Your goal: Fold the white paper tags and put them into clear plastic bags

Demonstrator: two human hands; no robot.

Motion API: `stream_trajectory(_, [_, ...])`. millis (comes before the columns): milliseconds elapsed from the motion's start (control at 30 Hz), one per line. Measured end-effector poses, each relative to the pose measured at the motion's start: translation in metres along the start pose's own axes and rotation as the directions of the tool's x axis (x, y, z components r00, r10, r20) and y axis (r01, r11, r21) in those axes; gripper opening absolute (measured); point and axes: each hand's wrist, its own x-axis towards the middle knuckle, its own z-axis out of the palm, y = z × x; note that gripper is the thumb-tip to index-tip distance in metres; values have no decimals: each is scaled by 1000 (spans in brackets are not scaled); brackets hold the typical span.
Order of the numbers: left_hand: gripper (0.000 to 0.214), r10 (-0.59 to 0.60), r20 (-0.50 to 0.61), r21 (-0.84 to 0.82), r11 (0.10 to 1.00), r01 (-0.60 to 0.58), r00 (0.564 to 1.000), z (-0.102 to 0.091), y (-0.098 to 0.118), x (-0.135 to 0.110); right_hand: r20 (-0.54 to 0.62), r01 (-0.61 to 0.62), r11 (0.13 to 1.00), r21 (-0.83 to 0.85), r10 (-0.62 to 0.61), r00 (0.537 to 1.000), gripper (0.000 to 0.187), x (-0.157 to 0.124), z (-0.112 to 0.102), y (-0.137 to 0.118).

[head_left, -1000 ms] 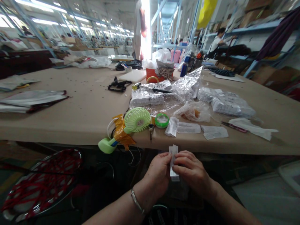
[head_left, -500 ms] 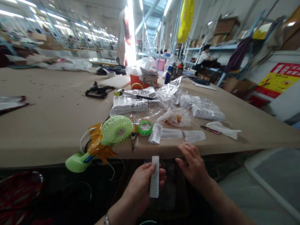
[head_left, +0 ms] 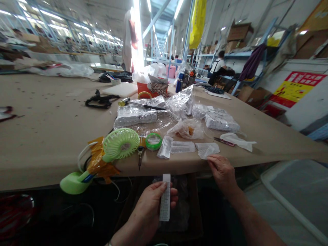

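Pinching a printed strip (head_left: 165,198) upright in the left hand (head_left: 148,212), touching a label stack (head_left: 206,149) on the table (head_left: 51,130) with the spread, empty right hand (head_left: 223,172), likely calling for a fine one-sheet grip.

Items on bench (head_left: 38,136), qty.: label stacks (head_left: 182,147) ×3; green fan (head_left: 121,144) ×1; green tape roll (head_left: 153,141) ×1; screwdriver (head_left: 140,103) ×1; clear bags (head_left: 135,116) approx. 5, overlapping. Off bench: label strip (head_left: 165,197) ×1; left hand (head_left: 147,208) and right hand (head_left: 222,171), ×2 total.

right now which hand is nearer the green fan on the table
Left. The left hand is below the table edge, just right of the green fan, holding a paper strip. The right hand is farther right, fingertips on a pile of slips.
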Motion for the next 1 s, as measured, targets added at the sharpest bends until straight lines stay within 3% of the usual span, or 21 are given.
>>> stream_trajectory(67, [11,-2,-5,11,1000,2,1000,1,2,-3,-63,-69,989,128,78,995,9,5,-2,-10])
stream_trajectory(133, [12,-7,2,16,1000,7,1000,3,3,-7,-70,-61,964,257,81,994,13,10,-5,-33])
stream_trajectory(200, [13,-11,16,2,1000,11,1000,5,3,-9,-36,44,924,380,-33,999,19,14,-6,-63])
stream_trajectory(300, [14,13,79,-78,997,-7,997,5,0,-7,0,208,821,532,-245,970,19,15,-2,-106])
stream_trajectory(433, [7,115,167,-235,969,-73,979,-2,-4,-4,22,295,748,595,-381,924,12,6,10,-138])
stream_trajectory(733, [9,102,81,-308,949,-73,991,-7,-3,-6,82,343,732,589,-476,876,11,-2,15,-144])
stream_trajectory(1000, [36,131,103,-313,945,-93,986,-16,-11,-4,140,325,721,612,-502,853,14,-3,16,-144])
